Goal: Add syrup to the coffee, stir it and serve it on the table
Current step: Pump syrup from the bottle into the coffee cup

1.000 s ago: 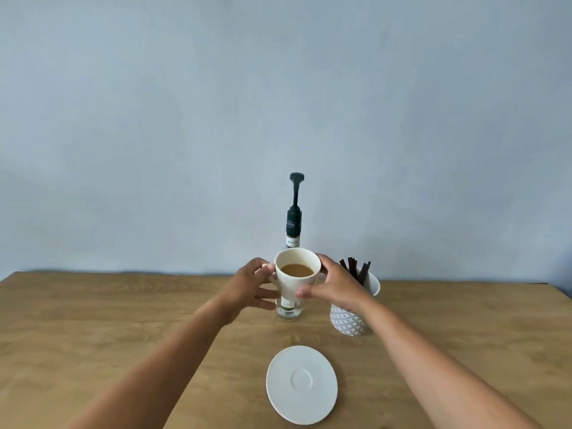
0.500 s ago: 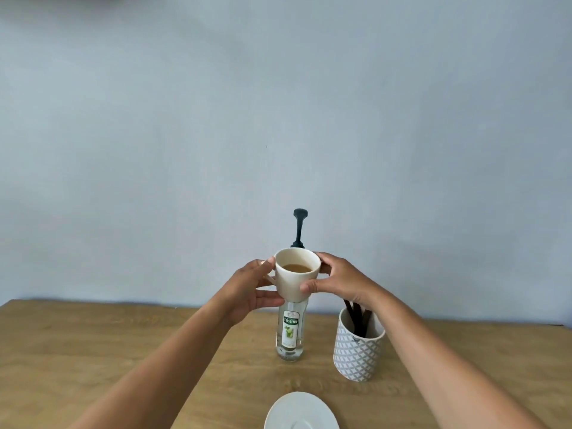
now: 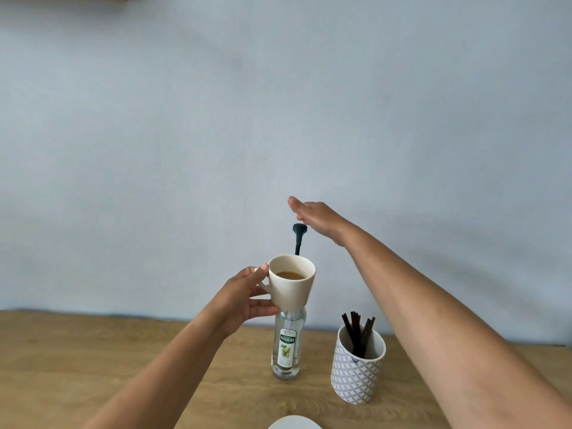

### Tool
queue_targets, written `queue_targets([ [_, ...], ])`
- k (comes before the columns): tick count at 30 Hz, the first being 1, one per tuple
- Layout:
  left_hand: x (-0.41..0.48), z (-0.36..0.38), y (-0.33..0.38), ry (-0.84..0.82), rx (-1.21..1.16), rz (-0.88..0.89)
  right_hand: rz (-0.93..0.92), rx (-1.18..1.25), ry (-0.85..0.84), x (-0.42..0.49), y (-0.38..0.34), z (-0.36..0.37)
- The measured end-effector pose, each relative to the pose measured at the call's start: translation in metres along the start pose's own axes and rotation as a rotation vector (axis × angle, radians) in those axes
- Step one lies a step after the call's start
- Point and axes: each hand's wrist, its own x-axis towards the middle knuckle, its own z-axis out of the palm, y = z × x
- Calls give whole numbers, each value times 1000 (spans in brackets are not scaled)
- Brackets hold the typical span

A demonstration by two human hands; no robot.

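My left hand (image 3: 244,297) holds a white cup of coffee (image 3: 292,281) by its handle, raised in front of the syrup bottle (image 3: 286,348). The clear bottle stands on the wooden table (image 3: 93,360), and its dark pump head (image 3: 299,232) rises behind the cup's rim. My right hand (image 3: 318,219) is flat, fingers extended, just above and to the right of the pump head, holding nothing. The bottle's neck is hidden by the cup.
A patterned grey-and-white holder (image 3: 357,370) with several dark stir sticks (image 3: 357,334) stands right of the bottle. The rim of a white saucer (image 3: 294,424) shows at the bottom edge. A plain pale wall is behind the table.
My right hand let go of the cup and rose above the pump head. My left hand keeps the cup raised in front of the bottle. The camera tilted upward.
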Motion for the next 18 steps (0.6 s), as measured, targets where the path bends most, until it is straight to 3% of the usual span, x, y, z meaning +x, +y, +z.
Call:
queue_targets([
  [9, 9, 3, -1, 21, -27, 7, 165, -262, -164, 41, -13, 27],
  [18, 12, 4, -4, 21, -50, -5, 121, -233, -154, 50, -1, 35],
])
